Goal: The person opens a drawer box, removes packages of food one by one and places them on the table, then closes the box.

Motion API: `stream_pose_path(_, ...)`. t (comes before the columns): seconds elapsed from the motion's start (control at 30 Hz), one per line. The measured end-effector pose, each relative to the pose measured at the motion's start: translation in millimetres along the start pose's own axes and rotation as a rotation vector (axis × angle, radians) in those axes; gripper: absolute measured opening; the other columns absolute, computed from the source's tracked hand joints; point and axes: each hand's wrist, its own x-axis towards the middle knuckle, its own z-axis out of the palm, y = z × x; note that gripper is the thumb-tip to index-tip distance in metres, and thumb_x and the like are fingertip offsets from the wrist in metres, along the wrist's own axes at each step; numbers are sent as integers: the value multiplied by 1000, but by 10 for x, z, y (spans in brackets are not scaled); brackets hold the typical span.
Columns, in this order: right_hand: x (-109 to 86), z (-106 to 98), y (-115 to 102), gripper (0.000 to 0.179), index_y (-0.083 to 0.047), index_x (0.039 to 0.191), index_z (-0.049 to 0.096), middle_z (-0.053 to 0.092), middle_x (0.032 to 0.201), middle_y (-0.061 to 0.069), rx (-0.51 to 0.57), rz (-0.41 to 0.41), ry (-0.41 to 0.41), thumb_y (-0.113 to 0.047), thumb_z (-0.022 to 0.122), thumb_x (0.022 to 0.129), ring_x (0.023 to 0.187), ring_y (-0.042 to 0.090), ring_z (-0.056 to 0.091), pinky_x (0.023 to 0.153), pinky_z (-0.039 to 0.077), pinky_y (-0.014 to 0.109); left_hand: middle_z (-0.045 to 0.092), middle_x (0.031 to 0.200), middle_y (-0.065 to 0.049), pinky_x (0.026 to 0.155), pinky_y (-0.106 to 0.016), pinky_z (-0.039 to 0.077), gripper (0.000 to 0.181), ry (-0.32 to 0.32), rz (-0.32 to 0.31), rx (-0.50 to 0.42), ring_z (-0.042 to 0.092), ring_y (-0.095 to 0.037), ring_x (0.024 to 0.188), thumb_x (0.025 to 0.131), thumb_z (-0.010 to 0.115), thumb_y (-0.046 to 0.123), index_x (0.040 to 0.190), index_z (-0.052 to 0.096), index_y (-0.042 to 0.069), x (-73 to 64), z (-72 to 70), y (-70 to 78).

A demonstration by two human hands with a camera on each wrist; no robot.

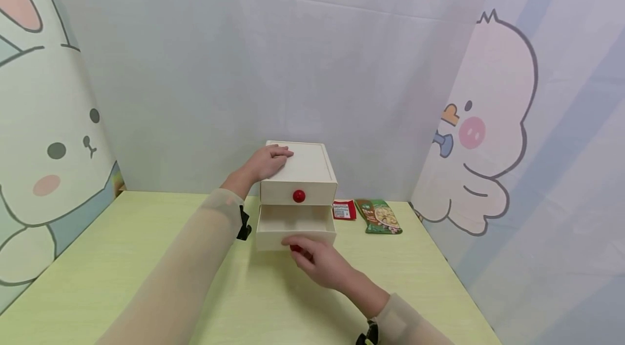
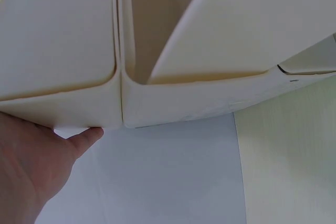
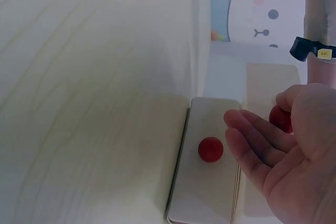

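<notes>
A white two-drawer cabinet [image 1: 307, 163] stands on the table, its upper drawer closed with a red knob [image 1: 299, 196] on the front. The lower drawer [image 1: 273, 242] is pulled out, and its visible inside holds nothing. My left hand [image 1: 263, 163] rests on the cabinet's top left edge, fingers over the top; a digit lies along the cabinet's side in the left wrist view. At the lower drawer's front is my right hand [image 1: 317, 261], with loosely bent fingers beside the lower red knob [image 3: 210, 149]. In the right wrist view no finger wraps that knob.
Right of the cabinet lie a small red packet [image 1: 344, 210] with a white label and a green food pouch [image 1: 378, 216]. A pale yellow-green table [image 1: 161, 236] carries everything. Behind it hangs a grey curtain [image 1: 195, 90], with cartoon-printed sheets at both sides.
</notes>
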Motion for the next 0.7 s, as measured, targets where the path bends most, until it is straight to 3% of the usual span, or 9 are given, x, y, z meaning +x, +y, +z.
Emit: stream_pose_path(0.7, 254, -22, 162, 30, -16, 141, 72, 72, 107, 0, -42, 37, 29, -14, 61, 112, 81, 1, 57, 70, 53, 18, 46, 174, -10, 137, -58, 27, 49, 1, -1, -14, 31, -37, 168, 112, 45, 26, 155, 65, 14, 7, 11, -13)
